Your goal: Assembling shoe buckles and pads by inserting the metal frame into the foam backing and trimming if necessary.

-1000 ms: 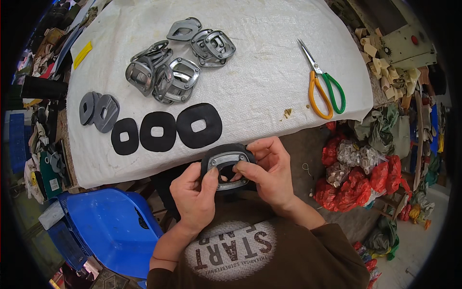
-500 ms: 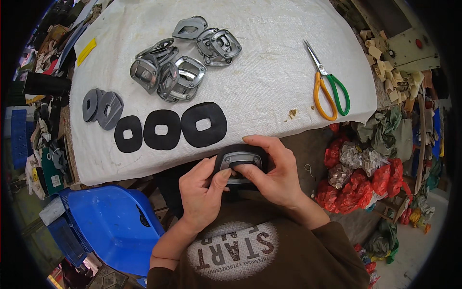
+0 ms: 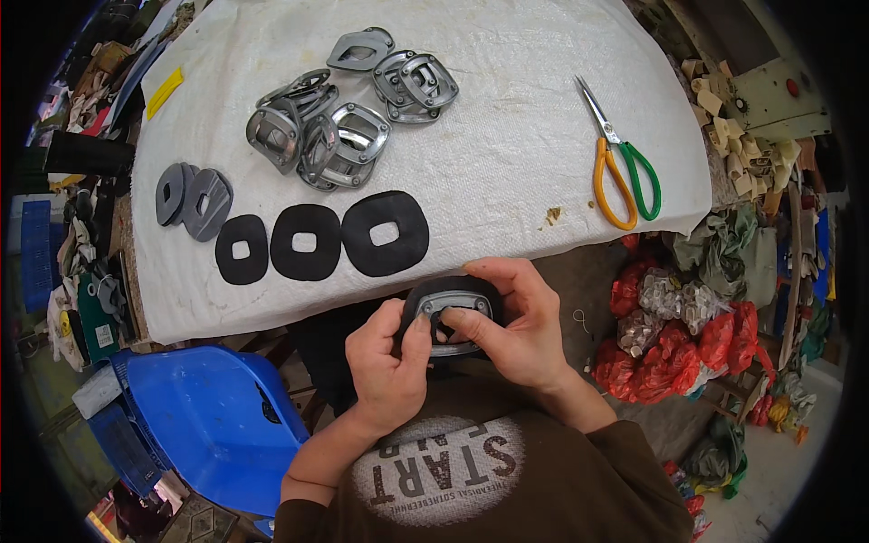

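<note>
Just off the table's front edge, my left hand (image 3: pixel 391 360) and my right hand (image 3: pixel 527 328) hold a grey metal frame (image 3: pixel 466 300) set against a black pad (image 3: pixel 433 286). Both thumbs press on the frame, the right one at its central opening. Fingers behind the pad are partly hidden. Beyond my hands, three black pads with square holes (image 3: pixel 385 260) lie in a row. Left of them sit several grey rounded pads (image 3: pixel 210 222), also with holes. A heap of metal frames (image 3: pixel 358 136) lies farther back.
Scissors (image 3: pixel 612 136) with one orange and one green handle lie on the right of the white-covered table (image 3: pixel 507 172). A blue plastic tub (image 3: pixel 204 407) stands at lower left. Red plastic bags (image 3: pixel 665 357) fill the floor at right. A yellow strip (image 3: pixel 164 92) lies at far left.
The held frame and pad have tilted, so more of the frame's face and central opening shows. My left hand has shifted slightly right and down; the table things look unmoved.
</note>
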Motion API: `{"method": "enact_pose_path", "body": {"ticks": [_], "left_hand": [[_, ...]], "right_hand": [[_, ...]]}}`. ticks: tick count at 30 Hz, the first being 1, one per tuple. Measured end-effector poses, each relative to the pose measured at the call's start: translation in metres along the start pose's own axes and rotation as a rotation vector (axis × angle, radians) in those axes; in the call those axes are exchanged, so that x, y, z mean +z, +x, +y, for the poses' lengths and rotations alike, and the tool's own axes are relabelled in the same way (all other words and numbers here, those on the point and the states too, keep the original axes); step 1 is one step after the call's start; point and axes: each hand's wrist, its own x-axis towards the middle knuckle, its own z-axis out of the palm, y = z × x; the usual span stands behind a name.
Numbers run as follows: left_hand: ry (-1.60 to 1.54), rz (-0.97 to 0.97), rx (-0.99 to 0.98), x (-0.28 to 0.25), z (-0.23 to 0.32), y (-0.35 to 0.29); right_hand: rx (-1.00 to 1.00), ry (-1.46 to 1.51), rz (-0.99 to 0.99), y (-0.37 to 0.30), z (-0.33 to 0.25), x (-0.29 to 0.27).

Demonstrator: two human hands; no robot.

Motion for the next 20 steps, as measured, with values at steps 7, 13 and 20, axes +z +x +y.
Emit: {"method": "enact_pose_path", "body": {"ticks": [7,13,20], "left_hand": [[0.024,0.155,0.063,0.004,0.001,0.005],[0.067,0.185,0.080,-0.005,-0.002,0.007],[0.065,0.154,0.116,-0.016,-0.002,0.007]], "right_hand": [[-0.146,-0.016,-0.046,0.008,0.010,-0.021],[-0.478,-1.161,0.634,0.058,-0.009,-0.115],[-0.136,-1.492,0.501,0.076,-0.015,-0.150]]}}
